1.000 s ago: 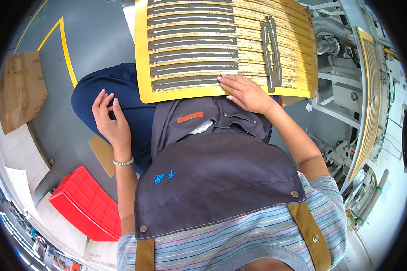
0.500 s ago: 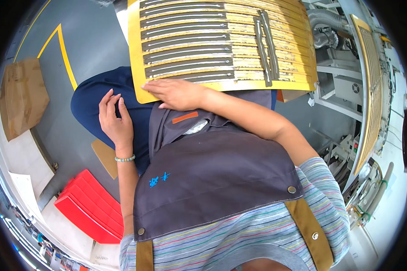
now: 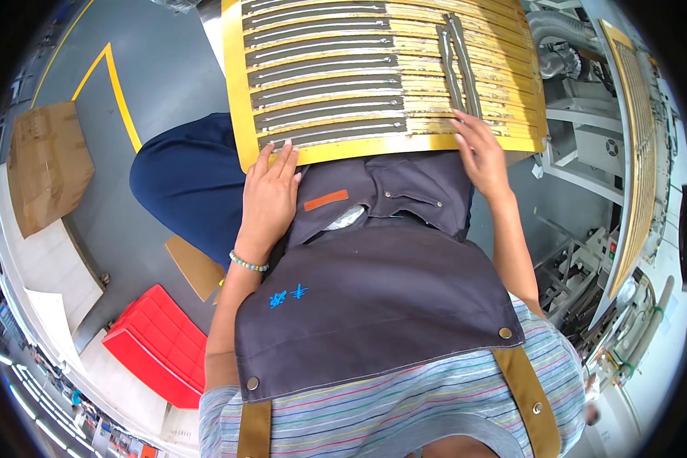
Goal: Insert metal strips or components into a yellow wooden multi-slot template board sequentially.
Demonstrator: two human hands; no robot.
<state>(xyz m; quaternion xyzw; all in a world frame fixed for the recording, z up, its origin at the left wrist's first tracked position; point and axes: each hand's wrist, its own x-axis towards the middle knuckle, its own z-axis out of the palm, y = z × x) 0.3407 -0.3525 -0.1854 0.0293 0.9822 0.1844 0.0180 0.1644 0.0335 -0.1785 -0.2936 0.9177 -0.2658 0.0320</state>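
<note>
From the head camera I see a yellow slatted board (image 3: 320, 149) resting on the lap, its near edge against a grey apron (image 3: 374, 305); grey curved strips (image 3: 328, 80) lie in rows across it; two loose strips (image 3: 458, 61) cross them toward the far right; my left hand (image 3: 269, 195) lies flat, fingers released, fingertips on the board's near-left edge; my right hand (image 3: 481, 149) rests on the near-right edge, fingers open and pressing, gripping nothing; a red crate (image 3: 156, 347) sits near left on the floor.

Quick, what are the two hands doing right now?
Left hand: open, fingertips resting on the near edge of the yellow tray, holding nothing.
Right hand: open, fingers on the tray's strips, holding nothing.
</note>
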